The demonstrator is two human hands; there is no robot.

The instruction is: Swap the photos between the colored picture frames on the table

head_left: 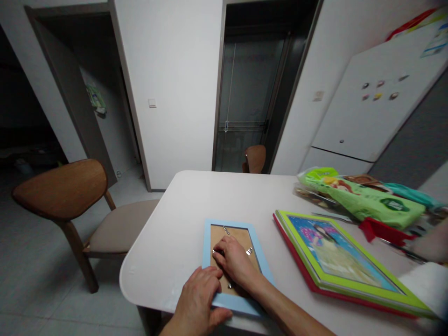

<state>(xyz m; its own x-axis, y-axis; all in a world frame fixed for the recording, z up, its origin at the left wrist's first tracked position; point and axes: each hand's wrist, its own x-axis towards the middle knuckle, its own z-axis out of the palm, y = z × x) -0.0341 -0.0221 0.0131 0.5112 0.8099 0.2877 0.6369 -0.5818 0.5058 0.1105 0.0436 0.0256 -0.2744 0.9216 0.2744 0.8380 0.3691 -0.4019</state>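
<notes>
A light blue picture frame (207, 233) lies face down on the white table, its brown backing board (238, 231) showing. Small metal clips sit around the board: one at the top (226, 230), one on the right (249, 251), and one near the bottom (229, 285). My left hand (199, 298) grips the frame's lower left corner, fingers along the side and thumb at the bottom edge. Crossing over the board, my right hand (233, 256) has its fingers drawn together at the left clip (213, 251), which they partly cover.
Right of the frame, a stack bears a green-framed picture (345, 252) on top. Behind it lie a green package (371, 198) and a red item (383, 233). A blurred skin-toned shape (434, 240) shows at the right edge. A wooden chair (66, 189) stands left of the table (168, 261).
</notes>
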